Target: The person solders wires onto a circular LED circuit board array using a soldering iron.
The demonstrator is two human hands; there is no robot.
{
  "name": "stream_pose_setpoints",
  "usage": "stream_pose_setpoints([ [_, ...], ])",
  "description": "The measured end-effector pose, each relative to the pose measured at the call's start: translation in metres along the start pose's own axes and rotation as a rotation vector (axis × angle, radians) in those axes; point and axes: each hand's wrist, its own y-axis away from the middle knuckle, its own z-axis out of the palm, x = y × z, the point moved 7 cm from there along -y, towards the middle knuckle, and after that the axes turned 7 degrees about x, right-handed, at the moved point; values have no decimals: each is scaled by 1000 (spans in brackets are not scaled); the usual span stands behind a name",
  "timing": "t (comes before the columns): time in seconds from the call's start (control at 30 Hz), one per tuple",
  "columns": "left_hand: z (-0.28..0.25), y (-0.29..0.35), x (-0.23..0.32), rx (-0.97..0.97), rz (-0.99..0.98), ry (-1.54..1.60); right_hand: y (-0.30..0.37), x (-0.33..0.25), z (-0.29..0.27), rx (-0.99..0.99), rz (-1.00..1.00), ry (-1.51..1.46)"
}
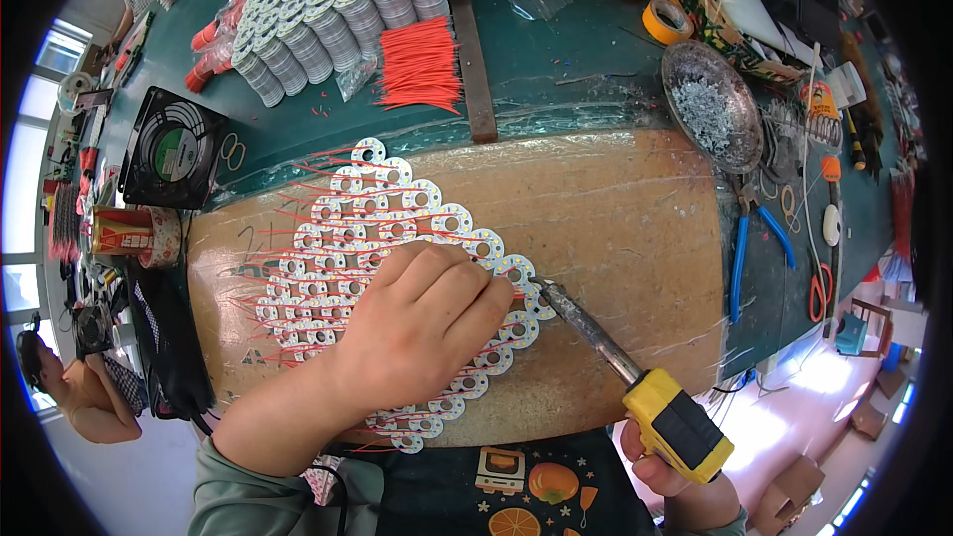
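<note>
Ring-shaped white LED boards [452,219] lie overlapped in rows on a brown board, with thin red wires [283,310] trailing left from them. My left hand [427,313] is closed in a pinch over the right side of these rows; a bit of red wire shows at its fingertips, which are mostly hidden. In my right hand [653,462] is a yellow and black soldering iron [680,427]. Its tip touches or nearly touches a ring board at the right edge, close to my left fingertips.
Beyond the brown board [635,228] stand stacked ring boards [338,15] and a bundle of cut red wires [419,65]. A black fan [174,149] and tape rolls [159,236] sit left. On the right are a metal dish of shavings [710,109], blue-handled pliers [741,258] and scissors [820,290].
</note>
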Motion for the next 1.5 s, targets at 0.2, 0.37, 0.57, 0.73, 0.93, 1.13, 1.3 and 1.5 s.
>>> stream_pose_setpoints([
  [0.2,3,1,1,-49,28,3,-9,-8,-1,-47,-37,13],
  [0.37,4,2,0,-62,9,25,-8,-4,-1,-81,61,-43],
  [0.57,4,2,1,-83,7,17,-13,-8,2,-138,128,28],
  [0.73,6,3,0,-67,-1,18,-16,-11,2,-127,132,41],
  [0.93,6,2,1,-62,2,13,-14,-8,2,-118,123,24],
  [1.13,6,3,0,-67,-5,17,-14,-10,2,-117,45,73],
  [1.3,6,1,2,-78,-10,18,0,-4,-2,-47,34,-40],
  [1.5,0,-3,2,-47,-71,37,13,3,-6,-3,139,-124],
])
